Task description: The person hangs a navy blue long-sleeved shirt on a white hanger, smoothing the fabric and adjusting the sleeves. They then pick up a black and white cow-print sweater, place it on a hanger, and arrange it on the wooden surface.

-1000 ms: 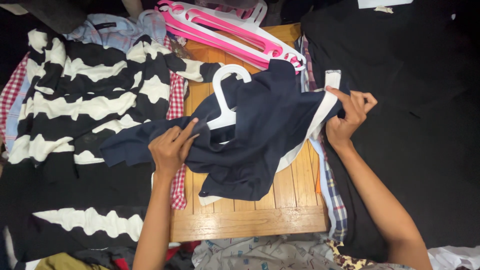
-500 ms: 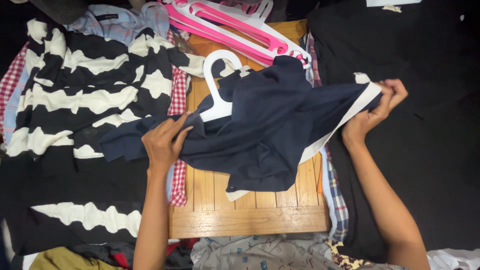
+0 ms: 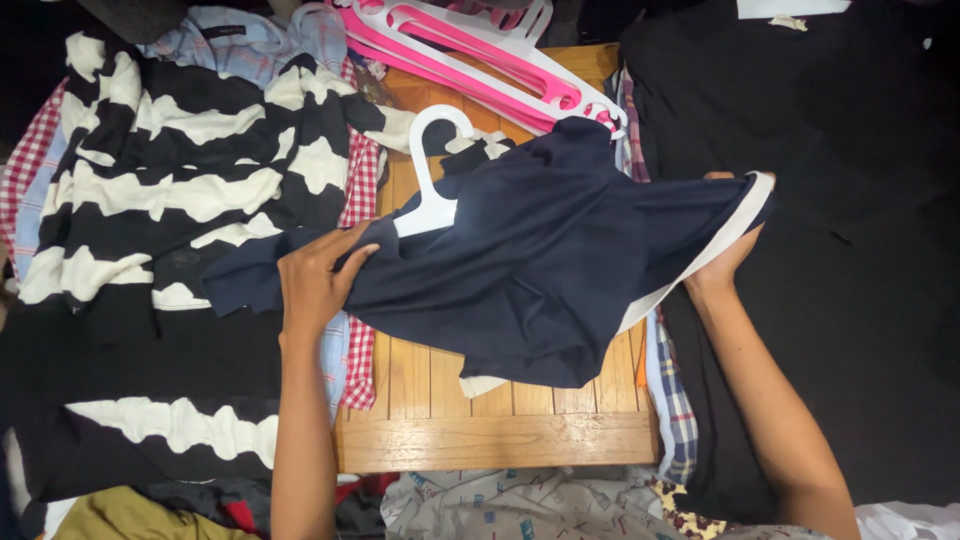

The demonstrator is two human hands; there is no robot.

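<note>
At the left of the frame a soft knit garment with broad black and white wavy stripes [image 3: 170, 190] is spread flat, with red checked cloth [image 3: 30, 160] showing at its edge. Just right of it, at centre left, the left hand [image 3: 315, 280] is laid on the left end of a dark navy shirt [image 3: 530, 260], its fingers together and pinched onto a fold of the smooth fabric. The navy shirt is stretched across the middle of the frame above a slatted wooden table top [image 3: 490, 440], its lower hem hanging in loose folds and a white band edging its right side. A white plastic hanger [image 3: 430, 175] with a rounded hook is seen poking out from the shirt's upper left. Above it, at the top centre, a stack of pink and white plastic hangers [image 3: 480, 50] is laid slantwise. At centre right the right hand [image 3: 725, 255] is mostly hidden behind the shirt's white-banded edge, which is gripped in its closed fingers. Plain black cloth [image 3: 850, 250] fills the right of the frame.

Compared with half a second earlier, the shirt is held in much the same stretched position, and the left hand has been shifted slightly inward along the fabric.
</note>
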